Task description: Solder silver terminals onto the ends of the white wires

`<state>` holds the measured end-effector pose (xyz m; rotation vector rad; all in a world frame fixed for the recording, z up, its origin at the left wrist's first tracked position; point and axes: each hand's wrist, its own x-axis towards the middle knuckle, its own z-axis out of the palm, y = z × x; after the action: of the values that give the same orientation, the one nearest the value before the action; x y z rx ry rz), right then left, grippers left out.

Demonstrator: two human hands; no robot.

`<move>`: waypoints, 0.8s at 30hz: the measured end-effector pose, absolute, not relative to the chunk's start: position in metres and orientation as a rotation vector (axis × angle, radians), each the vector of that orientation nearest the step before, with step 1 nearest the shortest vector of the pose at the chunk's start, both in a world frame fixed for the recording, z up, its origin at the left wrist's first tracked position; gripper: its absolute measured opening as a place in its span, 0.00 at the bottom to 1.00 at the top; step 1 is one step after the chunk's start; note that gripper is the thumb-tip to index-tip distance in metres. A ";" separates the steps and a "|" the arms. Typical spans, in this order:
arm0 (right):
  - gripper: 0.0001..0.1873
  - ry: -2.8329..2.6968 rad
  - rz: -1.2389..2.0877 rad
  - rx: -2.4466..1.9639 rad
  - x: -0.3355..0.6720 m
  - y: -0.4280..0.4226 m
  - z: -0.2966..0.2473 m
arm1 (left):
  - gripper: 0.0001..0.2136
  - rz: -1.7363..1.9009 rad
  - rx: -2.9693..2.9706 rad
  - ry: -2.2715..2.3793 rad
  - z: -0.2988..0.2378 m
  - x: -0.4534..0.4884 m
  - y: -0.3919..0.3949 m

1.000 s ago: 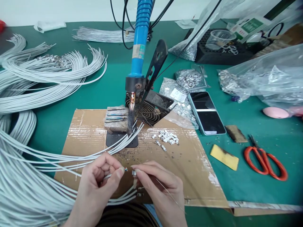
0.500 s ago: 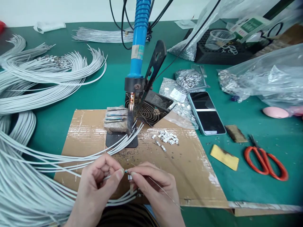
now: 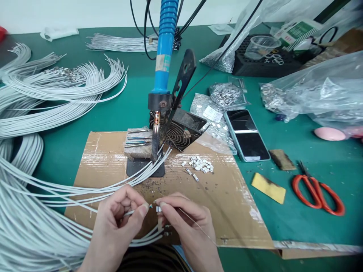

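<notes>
My left hand [image 3: 120, 221] pinches a white cable [image 3: 129, 213] between thumb and forefinger. Its stripped end [image 3: 151, 206], with tiny coloured wires, pokes out past the fingertips. Facing it, a small white-and-silver connector [image 3: 158, 209] sits at the fingertips of my right hand [image 3: 188, 221], with a small gap from the wires. A thin solder wire [image 3: 200, 227] also runs through the right hand's fingers and trails toward the wrist. Beyond both hands, a blue-handled soldering iron [image 3: 165, 56] points down on its stand, its dark tip [image 3: 155, 147] above several cable ends.
White cable bundles [image 3: 51, 117] cover the left side. Loose connectors [image 3: 202, 164] lie on the cardboard [image 3: 227, 211]. To the right are a phone [image 3: 247, 136], a yellow sponge [image 3: 268, 188], red-handled scissors [image 3: 317, 192] and plastic bags [image 3: 320, 87].
My right hand's fingertips have drawn slightly right, away from the cable end, and the gap to the coloured wires has widened. My left hand has barely moved.
</notes>
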<state>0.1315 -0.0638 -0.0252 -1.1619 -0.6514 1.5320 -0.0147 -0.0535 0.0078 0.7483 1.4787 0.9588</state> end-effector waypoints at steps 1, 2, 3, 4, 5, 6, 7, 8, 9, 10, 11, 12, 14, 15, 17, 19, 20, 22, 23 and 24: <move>0.07 -0.658 1.530 -1.171 0.132 -0.064 -0.025 | 0.10 0.961 0.747 1.481 0.008 -0.015 -0.053; 0.07 -0.665 1.529 -1.185 0.133 -0.063 -0.025 | 0.10 0.962 0.746 1.484 0.008 -0.014 -0.053; 0.07 -0.668 1.534 -1.202 0.133 -0.063 -0.025 | 0.10 0.963 0.745 1.490 0.009 -0.014 -0.053; 0.07 -0.667 1.548 -1.215 0.133 -0.063 -0.026 | 0.10 0.965 0.746 1.497 0.010 -0.013 -0.053; 0.08 -0.662 1.574 -1.216 0.133 -0.063 -0.027 | 0.10 0.969 0.752 1.507 0.011 -0.012 -0.054; 0.09 -0.655 1.609 -1.204 0.133 -0.063 -0.029 | 0.10 0.975 0.768 1.522 0.012 -0.011 -0.054; 0.11 -0.650 1.649 -1.184 0.132 -0.063 -0.031 | 0.09 0.981 0.795 1.542 0.012 -0.009 -0.055; 0.13 -0.648 1.689 -1.158 0.131 -0.063 -0.033 | 0.09 0.989 0.830 1.565 0.013 -0.008 -0.056; 0.13 -0.650 1.720 -1.132 0.131 -0.063 -0.034 | 0.08 1.001 0.868 1.587 0.014 -0.006 -0.057; 0.14 -0.654 1.744 -1.107 0.131 -0.063 -0.034 | 0.08 1.015 0.904 1.609 0.015 -0.004 -0.058; 0.14 -0.657 1.757 -1.088 0.130 -0.063 -0.034 | 0.07 1.028 0.938 1.627 0.015 -0.002 -0.059; 0.13 -0.659 1.767 -1.071 0.131 -0.063 -0.034 | 0.07 1.040 0.968 1.641 0.015 -0.001 -0.060; 0.12 -0.660 1.775 -1.048 0.132 -0.062 -0.032 | 0.07 1.059 1.015 1.656 0.015 0.000 -0.061; 0.12 -0.659 1.778 -1.047 0.132 -0.062 -0.031 | 0.07 1.060 1.032 1.663 0.014 0.000 -0.061; 0.13 -0.658 1.786 -1.062 0.134 -0.062 -0.030 | 0.07 1.048 1.058 1.670 0.013 0.000 -0.061; 0.15 -0.661 1.778 -1.099 0.134 -0.061 -0.031 | 0.07 1.028 1.082 1.673 0.011 -0.002 -0.061; 0.16 -0.667 1.763 -1.120 0.134 -0.061 -0.031 | 0.07 1.022 1.093 1.672 0.011 -0.002 -0.061; 0.17 -0.714 1.713 -1.147 0.134 -0.060 -0.030 | 0.07 1.022 1.104 1.662 0.009 -0.003 -0.061; 0.16 -0.753 1.677 -1.158 0.133 -0.060 -0.029 | 0.07 1.022 1.105 1.659 0.008 -0.004 -0.062; 0.14 -0.796 1.635 -1.173 0.133 -0.060 -0.027 | 0.07 1.019 1.107 1.659 0.007 -0.004 -0.062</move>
<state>0.1327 -0.0601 -0.0273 -1.1729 -0.7961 1.6351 -0.0035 -0.0621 0.0074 1.1071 1.6592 1.0192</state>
